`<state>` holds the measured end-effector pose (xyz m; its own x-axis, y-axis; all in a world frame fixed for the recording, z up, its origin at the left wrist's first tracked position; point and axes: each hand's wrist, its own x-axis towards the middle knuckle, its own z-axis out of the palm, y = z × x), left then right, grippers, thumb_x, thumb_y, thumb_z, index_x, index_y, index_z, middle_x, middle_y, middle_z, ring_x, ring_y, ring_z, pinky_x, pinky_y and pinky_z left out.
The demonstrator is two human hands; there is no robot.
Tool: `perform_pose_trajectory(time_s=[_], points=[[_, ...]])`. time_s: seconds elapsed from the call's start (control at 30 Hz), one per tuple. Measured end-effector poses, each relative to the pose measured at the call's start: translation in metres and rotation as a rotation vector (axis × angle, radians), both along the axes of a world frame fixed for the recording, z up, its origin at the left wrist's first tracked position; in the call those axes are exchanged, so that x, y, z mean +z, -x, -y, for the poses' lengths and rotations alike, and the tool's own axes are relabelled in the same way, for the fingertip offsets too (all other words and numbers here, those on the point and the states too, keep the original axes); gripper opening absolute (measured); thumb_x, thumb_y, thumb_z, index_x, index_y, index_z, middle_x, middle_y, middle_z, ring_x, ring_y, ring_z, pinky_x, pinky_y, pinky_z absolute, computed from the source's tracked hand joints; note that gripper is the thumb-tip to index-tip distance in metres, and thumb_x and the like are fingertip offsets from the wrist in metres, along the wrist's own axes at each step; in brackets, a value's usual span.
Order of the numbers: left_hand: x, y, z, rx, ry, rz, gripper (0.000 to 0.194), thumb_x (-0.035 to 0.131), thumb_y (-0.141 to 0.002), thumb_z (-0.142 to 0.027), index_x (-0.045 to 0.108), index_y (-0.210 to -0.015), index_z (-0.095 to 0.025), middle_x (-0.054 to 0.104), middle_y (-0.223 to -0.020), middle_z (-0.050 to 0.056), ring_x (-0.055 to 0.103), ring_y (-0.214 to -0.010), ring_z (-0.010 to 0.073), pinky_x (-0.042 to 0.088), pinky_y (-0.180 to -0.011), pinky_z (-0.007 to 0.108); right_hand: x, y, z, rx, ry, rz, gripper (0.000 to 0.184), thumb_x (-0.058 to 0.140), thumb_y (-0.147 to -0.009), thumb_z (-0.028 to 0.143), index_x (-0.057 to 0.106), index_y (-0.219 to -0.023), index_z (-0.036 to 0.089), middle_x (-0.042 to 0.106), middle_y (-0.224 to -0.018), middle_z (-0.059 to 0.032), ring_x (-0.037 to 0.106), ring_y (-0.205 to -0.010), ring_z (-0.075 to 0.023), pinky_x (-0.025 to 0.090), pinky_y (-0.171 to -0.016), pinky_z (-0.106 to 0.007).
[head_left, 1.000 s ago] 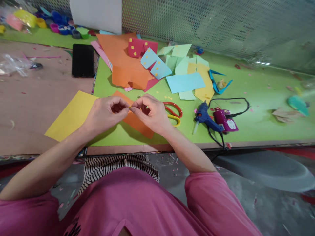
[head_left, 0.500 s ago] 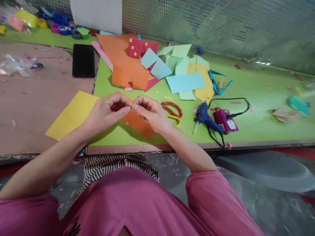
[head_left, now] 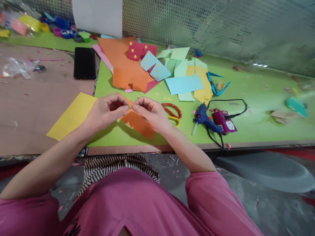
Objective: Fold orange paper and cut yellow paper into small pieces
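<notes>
My left hand (head_left: 105, 109) and my right hand (head_left: 152, 114) meet fingertip to fingertip, each closed in a pinch. Between them shows a tiny yellow paper piece (head_left: 131, 106), partly hidden by the fingers. Beneath lies an orange paper piece (head_left: 137, 124), flat on the green table top. Scissors with a red and a yellow handle (head_left: 175, 111) rest just right of my right hand, their blades hidden. Some small yellow paper squares (head_left: 167, 99) are scattered beyond that hand. A yellow paper sheet (head_left: 73, 114) lies partly under my left hand and forearm.
Farther back are a red card (head_left: 136, 50) and a light blue card (head_left: 147, 62) with yellow squares on them, amid orange and green paper. A blue glue gun (head_left: 208, 121) with its cord lies at right, by a purple box (head_left: 222, 121). A black phone (head_left: 85, 63) lies left.
Both hands stay at nearly the same place, with the fingertips slightly farther apart. The whole view has shifted slightly; the things on the table have not moved.
</notes>
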<state>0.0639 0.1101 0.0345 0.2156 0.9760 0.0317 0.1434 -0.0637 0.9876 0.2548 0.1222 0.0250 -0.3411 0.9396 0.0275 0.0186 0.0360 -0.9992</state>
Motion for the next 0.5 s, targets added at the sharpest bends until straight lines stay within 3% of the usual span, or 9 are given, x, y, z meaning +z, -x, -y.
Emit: perform_pose_trajectory(time_s=[0.13,0.3,0.43,0.5], points=[[-0.001,0.0,0.0,-0.028,0.035,0.025,0.017,0.075,-0.082,-0.039,0.073,-0.084,-0.022,0.07,-0.078,-0.001,0.06,-0.07,0.0137,0.047,-0.065,0.028,-0.003,0.001,0.001,-0.022,0.025,-0.025,0.034,0.08,-0.079,0.053,0.062,-0.079,0.023,0.056,-0.072,0.0038,0.044,-0.061,-0.0098,0.036,-0.052,-0.025],[-0.005,0.0,-0.004,-0.052,0.016,0.055,0.02,0.08,-0.079,-0.042,0.071,-0.075,-0.024,0.067,-0.071,-0.001,0.059,-0.066,0.0139,0.048,-0.064,0.029,-0.003,-0.003,-0.003,-0.004,-0.029,0.04,0.039,0.077,-0.083,0.057,0.062,-0.081,0.022,0.057,-0.074,0.0043,0.048,-0.067,-0.0092,0.039,-0.055,-0.023],[-0.011,0.0,-0.007,0.009,0.131,0.214,0.025,0.083,-0.074,-0.043,0.067,-0.075,-0.023,0.065,-0.069,-0.001,0.059,-0.063,0.0121,0.048,-0.061,0.026,0.027,-0.013,0.009,-0.017,-0.263,0.21,0.027,0.062,-0.099,0.046,0.065,-0.087,0.021,0.062,-0.077,0.0022,0.055,-0.071,-0.0102,0.045,-0.063,-0.024],[-0.013,-0.001,-0.008,0.043,0.185,0.273,0.027,0.083,-0.072,-0.043,0.066,-0.075,-0.023,0.065,-0.069,-0.001,0.059,-0.062,0.0113,0.046,-0.059,0.025,0.051,-0.015,0.03,0.116,-0.495,0.336,0.018,0.06,-0.1,0.031,0.069,-0.088,0.022,0.069,-0.083,0.0003,0.06,-0.074,-0.0107,0.05,-0.069,-0.026]])
